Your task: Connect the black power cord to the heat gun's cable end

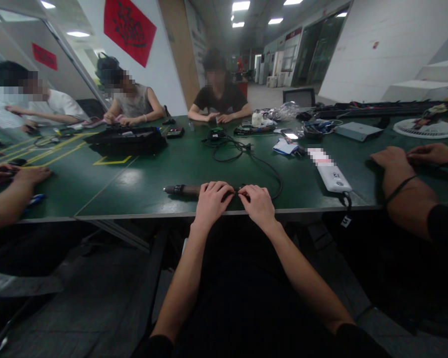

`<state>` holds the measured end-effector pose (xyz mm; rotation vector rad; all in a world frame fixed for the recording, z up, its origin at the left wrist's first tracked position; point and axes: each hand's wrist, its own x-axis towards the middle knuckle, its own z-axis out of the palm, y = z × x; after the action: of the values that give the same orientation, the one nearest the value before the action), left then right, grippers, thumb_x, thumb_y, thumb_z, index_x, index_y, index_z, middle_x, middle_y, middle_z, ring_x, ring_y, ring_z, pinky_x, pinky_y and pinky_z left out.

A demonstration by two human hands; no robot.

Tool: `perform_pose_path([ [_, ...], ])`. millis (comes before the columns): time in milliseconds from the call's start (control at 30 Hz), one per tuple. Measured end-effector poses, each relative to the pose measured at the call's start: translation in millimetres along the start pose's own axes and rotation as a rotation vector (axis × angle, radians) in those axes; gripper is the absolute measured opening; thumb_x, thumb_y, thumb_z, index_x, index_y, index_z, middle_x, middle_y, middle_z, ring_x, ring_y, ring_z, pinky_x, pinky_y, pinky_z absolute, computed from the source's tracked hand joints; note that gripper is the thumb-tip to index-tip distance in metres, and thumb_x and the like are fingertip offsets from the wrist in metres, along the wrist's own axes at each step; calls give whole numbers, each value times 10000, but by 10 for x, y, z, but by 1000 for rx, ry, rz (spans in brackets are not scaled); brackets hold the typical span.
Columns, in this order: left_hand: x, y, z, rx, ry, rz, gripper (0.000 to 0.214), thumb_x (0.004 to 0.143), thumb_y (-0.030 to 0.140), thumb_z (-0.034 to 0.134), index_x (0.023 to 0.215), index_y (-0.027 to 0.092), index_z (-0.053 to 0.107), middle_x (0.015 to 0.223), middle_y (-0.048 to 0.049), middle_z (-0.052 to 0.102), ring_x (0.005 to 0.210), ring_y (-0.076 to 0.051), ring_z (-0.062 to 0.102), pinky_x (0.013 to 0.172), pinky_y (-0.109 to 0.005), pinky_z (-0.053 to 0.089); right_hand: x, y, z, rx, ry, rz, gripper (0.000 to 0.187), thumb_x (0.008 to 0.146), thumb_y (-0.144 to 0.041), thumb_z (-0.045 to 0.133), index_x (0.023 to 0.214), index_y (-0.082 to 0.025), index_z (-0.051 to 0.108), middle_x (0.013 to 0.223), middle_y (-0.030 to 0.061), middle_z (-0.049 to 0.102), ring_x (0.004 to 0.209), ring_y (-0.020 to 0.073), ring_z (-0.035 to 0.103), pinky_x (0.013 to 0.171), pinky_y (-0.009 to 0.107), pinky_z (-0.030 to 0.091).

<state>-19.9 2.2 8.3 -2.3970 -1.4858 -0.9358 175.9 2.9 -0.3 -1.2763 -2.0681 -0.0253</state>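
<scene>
An electric screwdriver [182,190] with a dark tip and a brownish grip lies near the table's front edge, its bit end pointing left. My left hand [212,201] is closed over its rear end, thumb and fingertips pinched together. Just to the right, my right hand [260,203] pinches the end of a black cable [279,176] close to the screwdriver's tail. A small gap separates the two sets of fingertips. Whether the cable end touches the screwdriver is too small to tell. From my right hand the cable loops up to a plug [248,147].
On the green table [153,169] stand a black tray [127,140], a white power strip [334,176], a silver box [359,131] and a white fan grille [423,128]. A co-worker's arms [406,184] rest at the right, another's [11,186] at the left. Several people sit opposite.
</scene>
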Motion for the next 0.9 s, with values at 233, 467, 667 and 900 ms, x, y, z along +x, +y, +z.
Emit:
perform_pose_path([
  [233,9,38,19,28,14,-25,136,985,329,672,1121,325,684,1184,-12,707,1142,-260,583,1029,-464,387,-16,-9,4,-38,22,-3,69,1026,-230,589,1020,-245,656,1059,55,758,1015,255,650,896,396,383],
  [467,8,57,18,41,17,-30,123,984,326,667,1106,329,688,1192,-16,706,1138,-266,578,1019,-469,385,-25,-3,12,-52,37,-4,68,1016,-229,589,1009,-243,655,1052,63,762,1009,265,658,886,399,382],
  [667,8,75,5,38,18,-47,112,978,337,674,1089,324,684,1177,-21,705,1128,-268,572,1004,-468,390,-28,-1,2,-46,33,-5,56,1019,-235,596,1000,-249,647,1047,52,764,998,256,659,881,392,387],
  [900,12,80,-1,32,4,-41,126,981,305,661,1101,329,689,1197,-17,704,1141,-265,571,1023,-471,383,-22,-4,-1,-36,26,6,65,1016,-234,592,1010,-250,655,1051,56,763,990,256,653,882,395,384],
])
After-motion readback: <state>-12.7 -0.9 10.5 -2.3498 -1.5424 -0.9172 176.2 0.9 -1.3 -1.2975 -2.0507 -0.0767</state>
